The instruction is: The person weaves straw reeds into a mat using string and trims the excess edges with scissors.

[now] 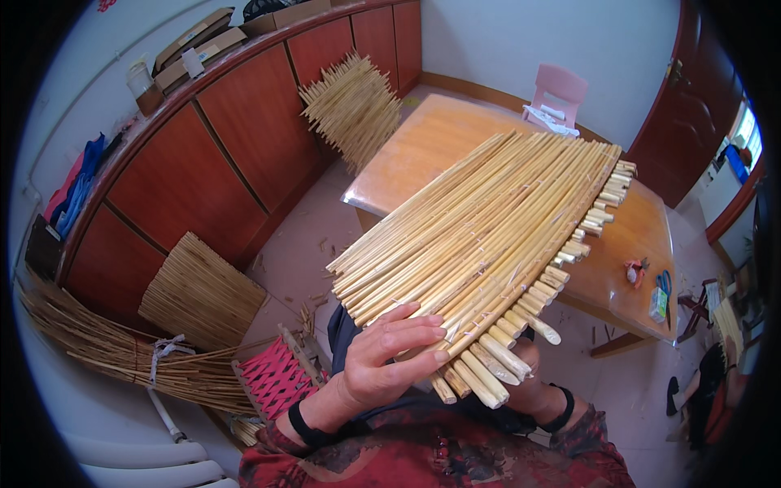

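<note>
A wide mat of pale reed sticks, joined by thin ties, is held tilted in front of me, with uneven stick ends jutting along its right side. My left hand grips its near lower edge, fingers bent over the sticks. Partly under the right end is my right hand, its fingers hidden by the sticks. The mat overlaps a wooden table with a clear cover, where blue-handled scissors, a small box and a small pinkish object lie at the right.
Stick mats lean on red cabinets. At lower left are a tied reed bundle, a pink-strapped stool and a radiator. A pink chair, an open door and another person appear behind and right.
</note>
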